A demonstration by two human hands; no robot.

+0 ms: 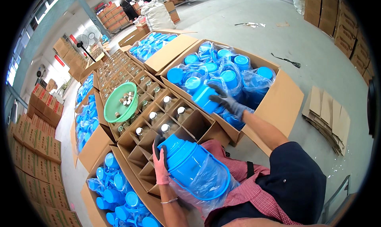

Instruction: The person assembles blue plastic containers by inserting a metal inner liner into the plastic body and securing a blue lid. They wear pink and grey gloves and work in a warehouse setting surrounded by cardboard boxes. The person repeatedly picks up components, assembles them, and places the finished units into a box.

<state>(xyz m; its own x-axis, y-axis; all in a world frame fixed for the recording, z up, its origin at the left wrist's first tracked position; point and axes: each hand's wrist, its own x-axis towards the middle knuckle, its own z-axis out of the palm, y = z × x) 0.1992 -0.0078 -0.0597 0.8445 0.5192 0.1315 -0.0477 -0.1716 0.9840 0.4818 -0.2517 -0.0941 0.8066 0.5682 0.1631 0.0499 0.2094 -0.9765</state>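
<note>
My left hand (160, 163), in a pink and black glove, grips the upper end of a large blue plastic container (186, 159). It is bucket-shaped, has a curved handle, is partly wrapped in clear plastic, and lies tilted against my checked apron. Further right, my right hand (228, 102), in a grey and black glove, holds a smaller blue plastic piece (204, 99) by its edge. That piece is above the near rim of an open carton (287, 104) full of bagged blue containers (228, 79). Left of it, a divided carton (190, 130) holds several white-capped glass bottles (165, 128).
A green bowl (131, 89) of small corks or caps rests on the divided cartons. More open cartons of blue containers (119, 181) stand at left and far side. Flattened cardboard (327, 116) lies on the floor at right. Box stacks, fans (82, 42) and a person (128, 9) are farther back.
</note>
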